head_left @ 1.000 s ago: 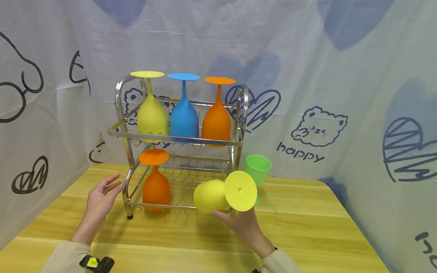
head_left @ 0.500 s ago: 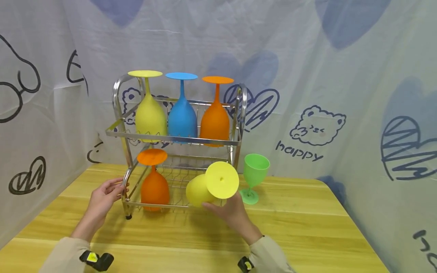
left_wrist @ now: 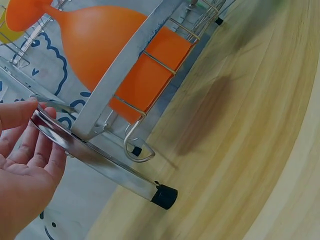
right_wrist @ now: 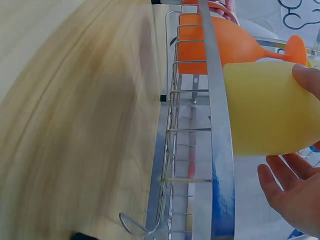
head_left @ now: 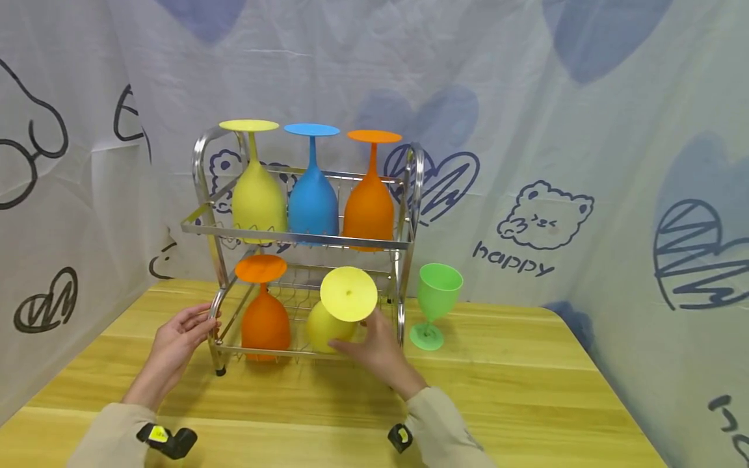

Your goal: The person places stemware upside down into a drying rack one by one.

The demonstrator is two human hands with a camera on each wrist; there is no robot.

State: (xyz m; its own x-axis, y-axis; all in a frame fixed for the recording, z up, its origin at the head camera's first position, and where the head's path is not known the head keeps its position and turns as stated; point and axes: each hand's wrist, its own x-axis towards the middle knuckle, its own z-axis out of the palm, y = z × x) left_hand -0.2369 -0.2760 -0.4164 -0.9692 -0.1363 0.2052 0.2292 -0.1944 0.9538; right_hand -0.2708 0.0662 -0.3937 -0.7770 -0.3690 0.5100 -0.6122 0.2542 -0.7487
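My right hand point(head_left: 383, 354) holds a yellow plastic goblet point(head_left: 324, 328) at the lower tier of the metal rack point(head_left: 328, 240). The goblet is tipped, its foot raised toward me. In the right wrist view its bowl point(right_wrist: 272, 110) lies just behind the front rail, with my thumb on one side and fingers on the other. My left hand point(head_left: 175, 348) grips the rack's left post, and the left wrist view shows thumb and fingers around the metal tube point(left_wrist: 92, 156). An orange goblet point(head_left: 265, 322) stands upside down at the lower tier's left.
Yellow point(head_left: 259, 201), blue point(head_left: 313, 205) and orange point(head_left: 368, 211) goblets stand upside down along the upper tier. A green goblet point(head_left: 439, 292) stands upright on the wooden table point(head_left: 526, 383), right of the rack. A patterned cloth point(head_left: 526, 117) hangs behind.
My right hand has carried the yellow goblet leftward into the lower tier, its foot tilting further up. My left hand has moved from beside the rack onto its left post.
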